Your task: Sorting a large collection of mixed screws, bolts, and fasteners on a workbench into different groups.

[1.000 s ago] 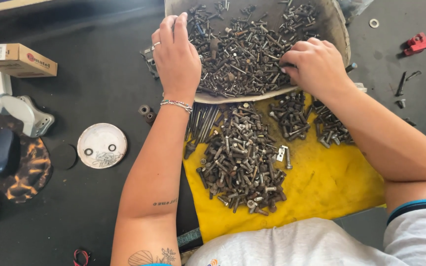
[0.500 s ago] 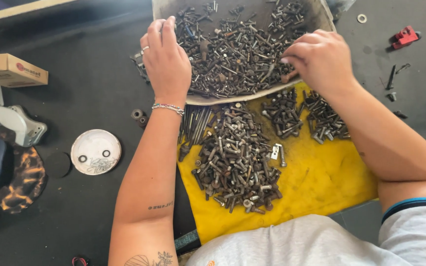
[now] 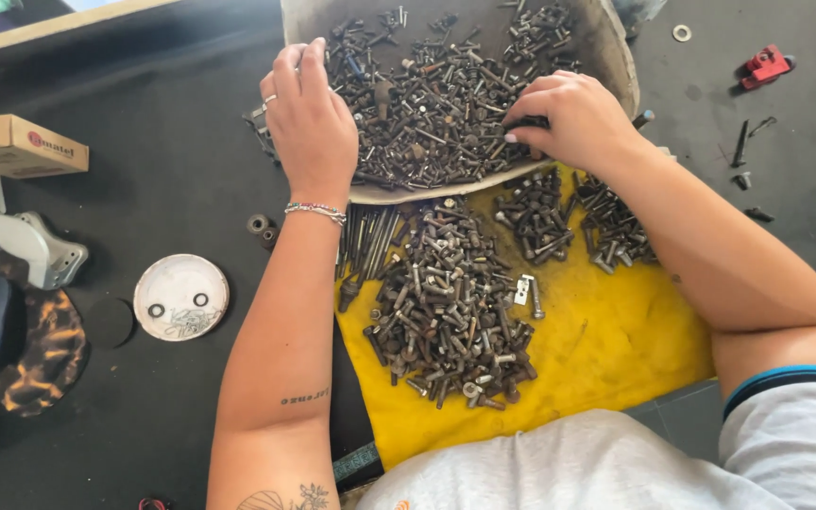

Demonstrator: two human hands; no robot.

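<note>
Your left hand (image 3: 309, 118) rests flat, fingers loose, on tray (image 3: 616, 66) edge; right hand (image 3: 569, 118) pinches bolt (image 3: 526, 122) w/ fingertips amid hardware.

Pretty clearly a workshop, some kind of repair or hardware bench. The dark surface (image 3: 144, 189) is scuffed and dusty, and under the left hand (image 3: 309, 118) sits a worn tray (image 3: 616, 57) heaped with rusty bolts and screws. Just below the right hand (image 3: 573, 118) a yellow cloth (image 3: 616, 349) carries sorted bolt piles (image 3: 446, 302). Stray washers, a red clamp (image 3: 765, 64) and loose bits lie off to the right of that hand.
</note>
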